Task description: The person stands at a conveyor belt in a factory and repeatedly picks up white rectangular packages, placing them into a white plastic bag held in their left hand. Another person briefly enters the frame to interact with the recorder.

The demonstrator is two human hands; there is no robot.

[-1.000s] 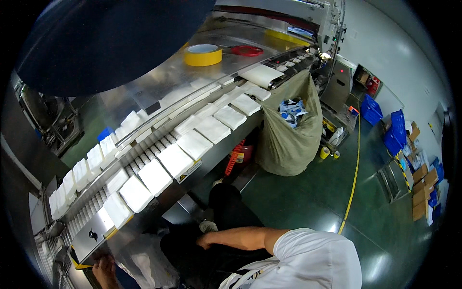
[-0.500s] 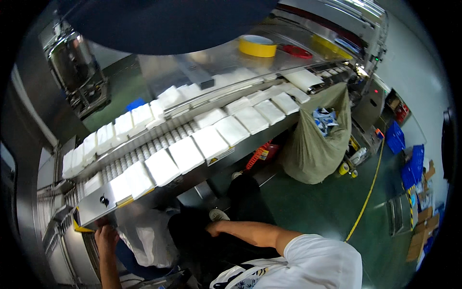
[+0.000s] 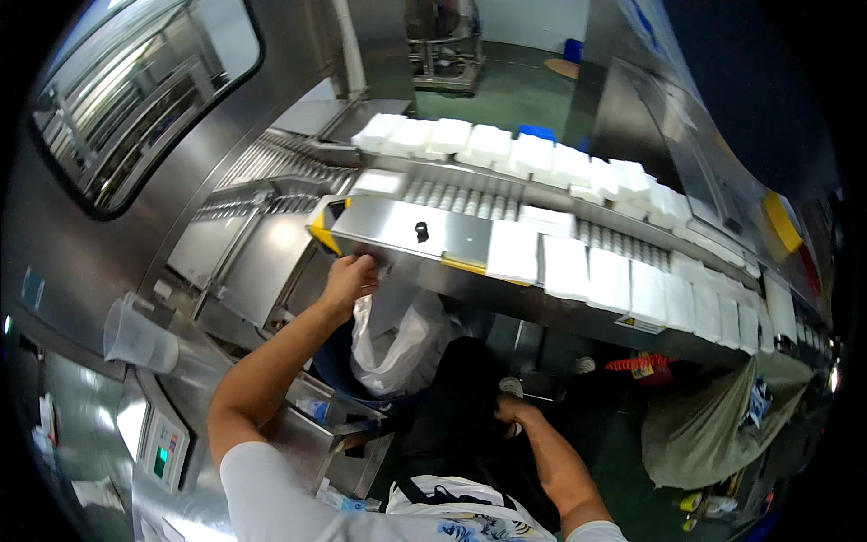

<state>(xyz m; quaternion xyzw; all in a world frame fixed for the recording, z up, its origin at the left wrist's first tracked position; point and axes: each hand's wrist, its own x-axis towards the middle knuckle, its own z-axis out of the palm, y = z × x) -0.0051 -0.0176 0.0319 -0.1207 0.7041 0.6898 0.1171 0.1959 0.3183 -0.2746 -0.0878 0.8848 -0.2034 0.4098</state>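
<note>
My left hand is at the near left corner of the roller conveyor, just below its metal end plate. Its fingers are curled closed by the plate's lower edge; what they grip, if anything, is hidden. Close beneath it hangs a white plastic bag inside a dark blue bin. My right hand rests low by my dark-trousered leg, its fingers too small and shaded to read. White folded stacks line the conveyor's near ledge, and more white stacks stand along the far ledge.
At left a clear plastic jug stands near a scale with a lit green display. A large olive sack hangs below the conveyor's right end. A yellow tape roll lies far right. A windowed steel machine wall rises at left.
My view has swung left, bringing the jug, scale and windowed machine into sight. My left hand stays at the conveyor's end corner, and my right hand stays by my leg.
</note>
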